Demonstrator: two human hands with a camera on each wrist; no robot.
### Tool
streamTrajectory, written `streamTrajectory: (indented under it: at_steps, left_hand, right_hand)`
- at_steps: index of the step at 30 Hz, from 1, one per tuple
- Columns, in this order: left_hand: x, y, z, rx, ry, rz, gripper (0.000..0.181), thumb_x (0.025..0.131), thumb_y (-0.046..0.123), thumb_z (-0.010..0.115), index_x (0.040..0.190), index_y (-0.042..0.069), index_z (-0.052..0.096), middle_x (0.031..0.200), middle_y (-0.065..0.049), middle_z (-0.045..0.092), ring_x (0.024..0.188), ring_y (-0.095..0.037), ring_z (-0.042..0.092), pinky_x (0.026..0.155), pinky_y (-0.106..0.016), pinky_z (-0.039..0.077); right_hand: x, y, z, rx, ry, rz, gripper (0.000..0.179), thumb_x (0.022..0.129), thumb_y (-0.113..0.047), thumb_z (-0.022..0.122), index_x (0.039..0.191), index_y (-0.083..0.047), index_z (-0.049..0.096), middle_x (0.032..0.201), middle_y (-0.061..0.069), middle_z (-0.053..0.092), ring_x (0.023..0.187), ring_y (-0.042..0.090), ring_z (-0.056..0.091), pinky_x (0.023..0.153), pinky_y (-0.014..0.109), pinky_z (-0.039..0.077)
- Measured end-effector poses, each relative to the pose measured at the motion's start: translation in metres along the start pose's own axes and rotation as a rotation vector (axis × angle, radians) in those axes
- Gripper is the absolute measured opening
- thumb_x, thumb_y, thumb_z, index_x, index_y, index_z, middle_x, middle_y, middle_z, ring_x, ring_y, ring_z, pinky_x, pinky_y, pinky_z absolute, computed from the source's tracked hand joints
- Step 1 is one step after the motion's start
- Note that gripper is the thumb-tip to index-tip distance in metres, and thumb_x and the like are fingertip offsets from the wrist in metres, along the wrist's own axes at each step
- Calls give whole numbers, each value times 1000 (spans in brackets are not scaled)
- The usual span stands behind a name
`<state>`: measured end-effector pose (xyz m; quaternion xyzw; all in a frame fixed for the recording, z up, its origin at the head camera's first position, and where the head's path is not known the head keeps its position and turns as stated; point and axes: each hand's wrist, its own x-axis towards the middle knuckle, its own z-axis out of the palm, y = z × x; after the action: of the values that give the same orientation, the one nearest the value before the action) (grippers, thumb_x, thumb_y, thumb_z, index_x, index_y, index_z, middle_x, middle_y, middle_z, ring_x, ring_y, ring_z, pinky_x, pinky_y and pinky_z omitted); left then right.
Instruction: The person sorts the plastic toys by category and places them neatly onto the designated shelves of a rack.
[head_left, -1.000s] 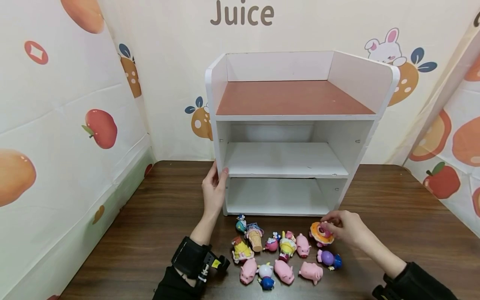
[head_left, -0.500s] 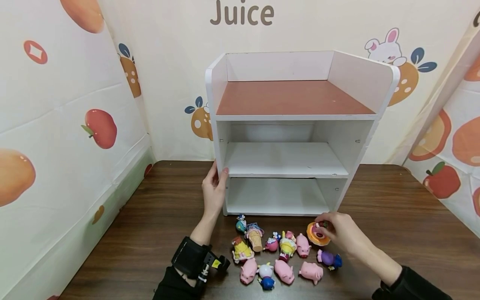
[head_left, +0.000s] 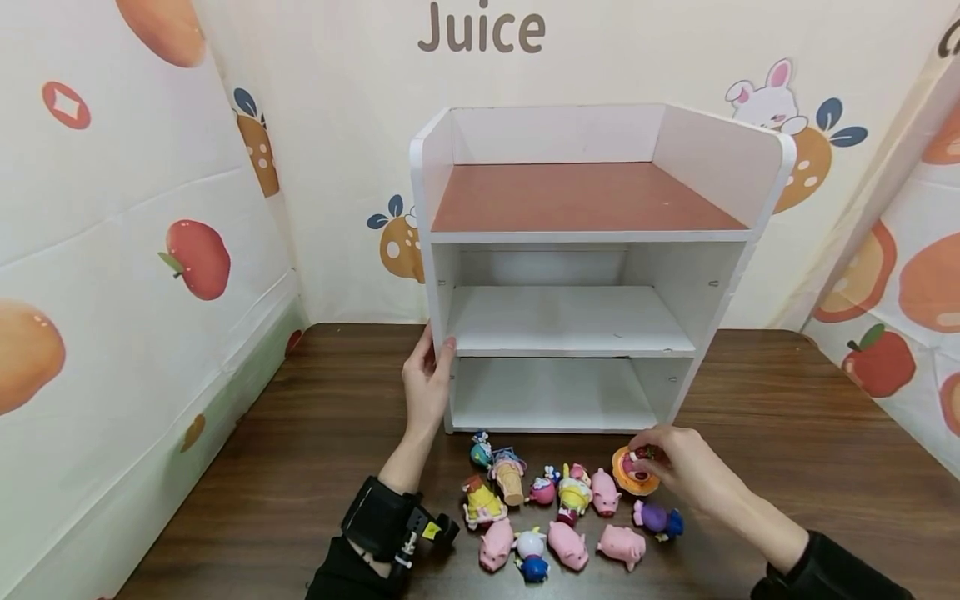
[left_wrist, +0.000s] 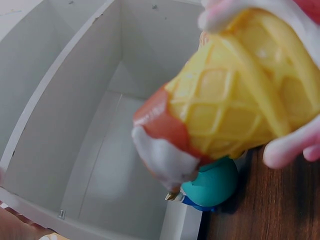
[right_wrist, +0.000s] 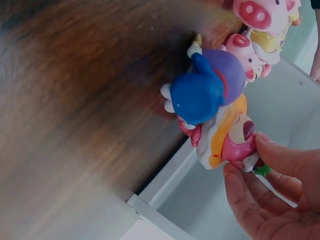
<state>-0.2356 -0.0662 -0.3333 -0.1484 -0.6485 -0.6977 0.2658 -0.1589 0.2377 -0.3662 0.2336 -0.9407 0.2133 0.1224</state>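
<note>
A small white shelf unit (head_left: 573, 350) with a brown-red top stands upright on the wooden table. My left hand (head_left: 425, 385) holds its left side panel at the front edge, thumb in front. Between the thumb and fingers of my right hand (head_left: 686, 463) is a pink toy figurine (right_wrist: 238, 145) set in an orange ring, pinched by its upper part. It is at the right end of a group of toys, close to the shelf's lower front. A blue and purple figurine (head_left: 658, 518) lies just in front of it, and a pink pig figurine (head_left: 605, 492) is on its left.
Several figurines lie bunched before the shelf, among them a pink pig (head_left: 621, 545), a yellow-dressed figure (head_left: 483, 503) and an ice-cream-cone figure (head_left: 510, 482). A teal figurine (left_wrist: 212, 184) sits near the shelf's front left corner. Fruit-printed sheets (head_left: 337, 167) hang behind and at the sides.
My right hand has moved slightly left with the ringed figurine, which has tipped and turned in the pinch, then stayed nearly still. My left hand keeps its place on the shelf.
</note>
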Motion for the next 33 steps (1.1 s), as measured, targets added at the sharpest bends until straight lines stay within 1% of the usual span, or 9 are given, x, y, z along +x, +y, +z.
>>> streamTrajectory:
  at_steps: [5,9,12,17,22,26,30,33]
  left_hand:
    - [0,0,0,-2,4,8,43,88,-1,50,128,-8,40,123,-26,45,109,-30,48,83,-27,42]
    - [-1,0,-1,0,7,11,42,88,-1,50,128,-8,40,123,-26,46,109,-31,48,82,-25,42]
    - [-1,1,-1,0,10,11,42,88,-1,50,128,-8,40,123,-26,46,108,-31,48,81,-23,42]
    - [-1,0,-1,3,11,13,42,87,-1,50,128,-8,40,123,-26,46,108,-31,48,81,-22,42]
    - [0,0,-1,14,12,41,42,87,-2,50,127,-10,41,123,-27,46,107,-32,48,79,-21,43]
    - [-1,0,-1,16,11,55,41,87,-3,50,127,-10,41,122,-27,46,104,-33,50,76,-20,44]
    - [-2,-1,-1,9,11,50,42,87,-4,49,127,-10,40,120,-28,47,102,-33,50,76,-20,44]
    - [-2,-1,-1,5,11,45,42,87,-4,49,127,-10,40,121,-28,47,103,-32,50,77,-21,44]
  right_hand:
    - [4,-6,-15,-14,-4,-47,19,67,3,71,81,-8,65,77,-3,61,65,4,55,54,20,45]
    - [9,-14,-35,-37,-15,-70,22,65,6,71,80,-8,65,77,-3,61,66,5,55,54,20,46]
    - [13,-22,-51,-57,-12,-101,23,65,6,72,79,-10,64,75,-6,59,64,3,52,52,20,45]
    - [20,-37,-79,-107,-5,-170,24,65,3,73,79,-15,64,73,-11,57,63,-1,48,51,18,43]
    - [28,-54,-109,-170,3,-253,25,64,-1,75,79,-18,64,72,-16,55,62,-2,45,51,18,42]
    - [34,-68,-132,-221,-5,-265,23,65,-6,75,81,-19,65,73,-18,54,62,-2,45,51,18,42]
    - [41,-80,-152,-263,13,-314,26,63,-9,77,82,-22,65,73,-21,54,60,-5,46,52,12,41]
    - [47,-87,-166,-301,37,-365,29,61,-11,78,80,-27,63,70,-24,52,58,-7,45,52,9,37]
